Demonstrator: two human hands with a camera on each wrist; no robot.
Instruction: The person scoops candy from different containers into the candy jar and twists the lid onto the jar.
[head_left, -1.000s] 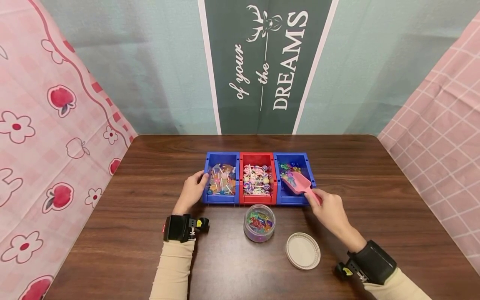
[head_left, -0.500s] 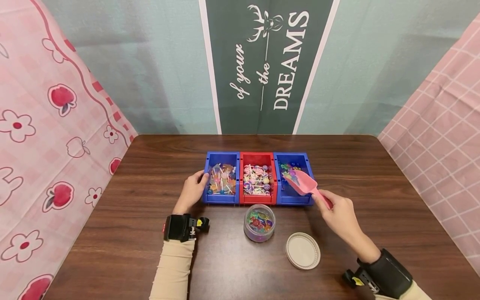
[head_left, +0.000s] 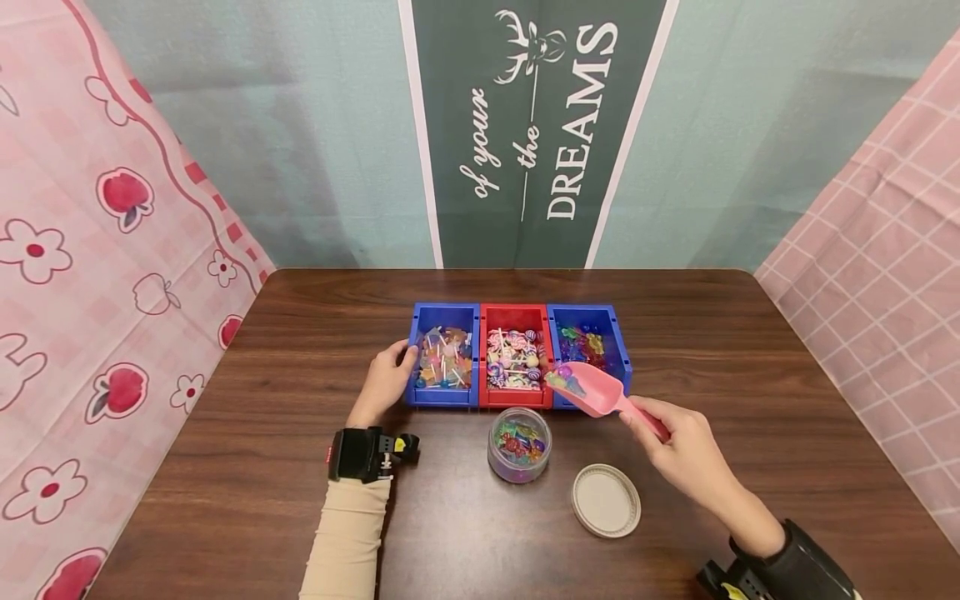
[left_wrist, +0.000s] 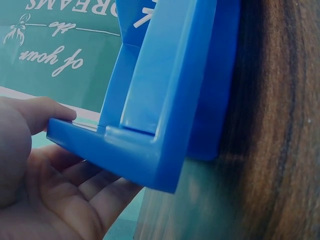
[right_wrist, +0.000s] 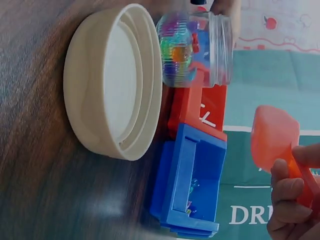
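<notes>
Scoop point(head_left: 597, 392), pink plastic, hangs over front of right blue bin point(head_left: 583, 316), mouth toward red bin point(head_left: 513, 317). Right hand point(head_left: 688, 446) grips its handle. Likely light, stiff; carried translucent candy-like pieces point(head_left: 564, 381) probably hard and slick, apt to slide out if mouth dips. Best hold: handle near its front end, scoop level. Left hand point(head_left: 384, 379) grips outer wall of left blue bin point(head_left: 446, 399), 1 of 3 in row. Clear jar point(head_left: 513, 475), holding similar pieces, stands before red bin; cream lid point(head_left: 606, 502) lies near jar.
</notes>
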